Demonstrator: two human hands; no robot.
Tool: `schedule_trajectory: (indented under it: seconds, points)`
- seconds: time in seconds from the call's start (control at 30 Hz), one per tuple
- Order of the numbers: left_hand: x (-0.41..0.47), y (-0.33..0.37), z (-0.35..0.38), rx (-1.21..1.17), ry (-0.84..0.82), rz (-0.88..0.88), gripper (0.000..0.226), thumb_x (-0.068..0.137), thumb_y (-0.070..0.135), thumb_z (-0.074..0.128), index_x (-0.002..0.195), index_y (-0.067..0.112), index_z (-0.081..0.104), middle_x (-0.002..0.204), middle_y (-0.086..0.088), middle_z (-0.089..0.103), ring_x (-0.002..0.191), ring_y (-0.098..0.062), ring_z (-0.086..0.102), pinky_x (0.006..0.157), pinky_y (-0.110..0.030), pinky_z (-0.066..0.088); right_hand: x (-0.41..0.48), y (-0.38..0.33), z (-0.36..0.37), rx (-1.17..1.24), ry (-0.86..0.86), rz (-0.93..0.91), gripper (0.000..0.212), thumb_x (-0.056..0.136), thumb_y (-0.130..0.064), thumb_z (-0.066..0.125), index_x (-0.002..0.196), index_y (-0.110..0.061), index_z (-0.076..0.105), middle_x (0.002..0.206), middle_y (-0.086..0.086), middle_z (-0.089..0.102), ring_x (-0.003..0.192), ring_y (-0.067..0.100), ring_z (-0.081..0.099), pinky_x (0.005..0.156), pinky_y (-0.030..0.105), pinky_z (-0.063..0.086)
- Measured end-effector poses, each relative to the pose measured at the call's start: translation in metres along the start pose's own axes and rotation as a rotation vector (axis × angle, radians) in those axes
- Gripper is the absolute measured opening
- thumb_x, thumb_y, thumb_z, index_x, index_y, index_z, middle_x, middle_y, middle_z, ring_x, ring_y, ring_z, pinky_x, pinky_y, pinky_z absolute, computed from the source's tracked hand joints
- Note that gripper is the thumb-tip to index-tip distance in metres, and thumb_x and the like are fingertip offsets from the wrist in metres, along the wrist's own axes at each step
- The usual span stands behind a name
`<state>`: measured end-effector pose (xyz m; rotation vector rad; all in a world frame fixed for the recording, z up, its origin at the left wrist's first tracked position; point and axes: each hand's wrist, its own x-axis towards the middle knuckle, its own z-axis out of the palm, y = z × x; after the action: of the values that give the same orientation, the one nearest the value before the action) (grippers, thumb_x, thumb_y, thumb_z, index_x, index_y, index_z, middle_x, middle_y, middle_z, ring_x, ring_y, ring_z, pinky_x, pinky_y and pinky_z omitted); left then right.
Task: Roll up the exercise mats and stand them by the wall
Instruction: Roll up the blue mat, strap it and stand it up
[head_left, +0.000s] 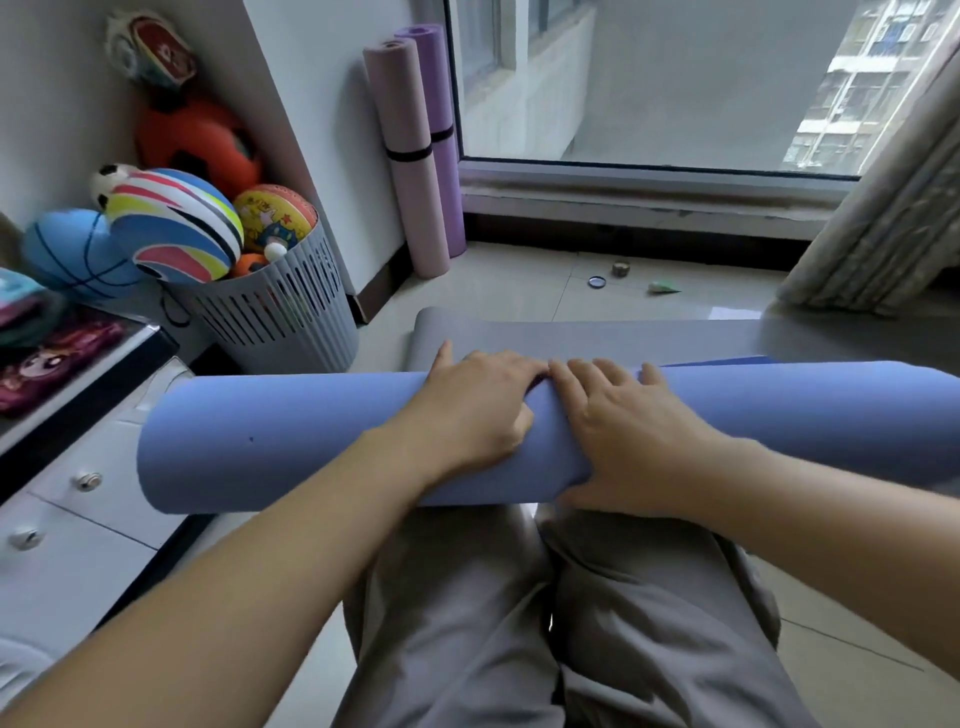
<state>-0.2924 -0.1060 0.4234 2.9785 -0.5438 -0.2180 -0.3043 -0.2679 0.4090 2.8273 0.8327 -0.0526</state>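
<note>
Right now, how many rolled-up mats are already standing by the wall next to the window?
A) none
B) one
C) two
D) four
C, because a pink rolled mat and a purple rolled mat stand upright side by side in the corner by the window, each with a dark band around it, while the blue mat lies across the person's lap under both hands.

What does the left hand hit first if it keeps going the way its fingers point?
Probably the unrolled grey strip of the mat just past the blue roll the left hand presses on. Beyond that, bare floor toward the window; depth is uncertain.
</note>
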Motion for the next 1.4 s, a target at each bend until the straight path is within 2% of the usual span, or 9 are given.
schedule_trajectory:
  seconds: [0.17,0.33,0.53,0.63,0.77,0.93,1.17,1.3,1.4]
  points:
    - [0.004,0.003,0.023,-0.241,0.405,-0.006,0.045,0.083,0.010,0.046,0.123,0.024,0.059,0.120,0.003,0.064,0.113,-0.022,0.055,0.106,-0.040,0.030,0.030,0.012,0.003,0.160,-0.058,0.044,0.106,0.052,-0.075,0.069,0.137,-0.021,0.034,0.123,-0.002,0.051,0.112,0.023,0.050,0.092,0.042,0.041]
    - [-0.025,0.026,0.044,-0.928,0.803,-0.137,0.030,0.084,0.000,0.052,0.089,0.027,0.064,0.091,0.013,0.066,0.087,0.003,0.060,0.081,-0.006,0.041,0.070,0.039,-0.003,0.393,-0.296,0.084,0.094,0.051,-0.065,0.081,0.125,-0.023,0.044,0.124,-0.004,0.056,0.107,0.020,0.054,0.087,0.033,0.044]
    - [-0.020,0.042,0.060,-2.104,0.456,-0.877,0.016,0.091,0.001,0.047,0.090,0.015,0.055,0.083,-0.002,0.054,0.083,-0.016,0.055,0.071,-0.027,0.045,0.093,0.044,-0.006,0.464,-0.416,0.088,0.095,0.054,-0.059,0.083,0.134,-0.030,0.042,0.130,-0.007,0.053,0.113,0.017,0.053,0.097,0.036,0.043]
    - [-0.017,0.055,0.064,-2.374,0.194,-0.970,0.009,0.089,0.005,0.047,0.089,0.011,0.054,0.085,-0.007,0.048,0.076,-0.019,0.050,0.079,-0.034,0.047,0.096,0.042,-0.006,0.502,-0.427,0.074,0.098,0.056,-0.057,0.084,0.139,-0.034,0.036,0.133,-0.010,0.050,0.117,0.016,0.051,0.101,0.038,0.041]
    - [-0.003,0.053,0.066,-2.404,0.301,-0.971,0.034,0.087,0.004,0.048,0.119,0.008,0.057,0.100,-0.013,0.056,0.084,-0.024,0.054,0.089,-0.038,0.048,0.094,0.034,-0.004,0.535,-0.386,0.050,0.097,0.059,-0.054,0.083,0.139,-0.034,0.034,0.135,-0.008,0.049,0.118,0.017,0.049,0.101,0.039,0.041]
    - [0.004,0.051,0.063,-2.425,0.296,-0.907,0.020,0.084,0.000,0.044,0.099,0.008,0.054,0.097,-0.014,0.053,0.085,-0.026,0.051,0.076,-0.037,0.054,0.081,0.041,-0.007,0.523,-0.225,0.063,0.102,0.056,-0.057,0.083,0.140,-0.030,0.033,0.134,-0.004,0.051,0.117,0.019,0.050,0.097,0.035,0.041]
    - [0.045,0.019,0.006,-2.163,0.563,-0.531,0.029,0.093,0.014,0.038,0.115,0.018,0.057,0.097,-0.006,0.063,0.092,-0.022,0.061,0.072,-0.032,0.056,0.098,0.069,-0.052,0.575,0.189,0.204,0.116,0.040,-0.068,0.078,0.139,-0.024,0.035,0.132,0.003,0.048,0.122,0.027,0.042,0.098,0.041,0.040]
    - [0.057,0.001,-0.015,-2.011,0.495,-0.481,0.025,0.095,0.024,0.037,0.097,0.025,0.062,0.102,-0.003,0.063,0.099,-0.025,0.059,0.090,-0.042,0.051,0.102,0.087,-0.059,0.788,0.074,0.252,0.096,0.042,-0.078,0.070,0.124,-0.029,0.057,0.128,0.002,0.052,0.121,0.020,0.046,0.101,0.039,0.040]
    - [0.063,-0.013,-0.007,-1.905,0.427,-0.507,0.034,0.096,0.031,0.035,0.121,0.018,0.055,0.119,-0.006,0.059,0.115,-0.029,0.057,0.079,-0.040,0.053,0.088,0.083,-0.044,1.149,-0.027,0.259,0.080,0.048,-0.081,0.061,0.113,-0.034,0.058,0.116,-0.012,0.061,0.104,0.006,0.060,0.092,0.033,0.049]
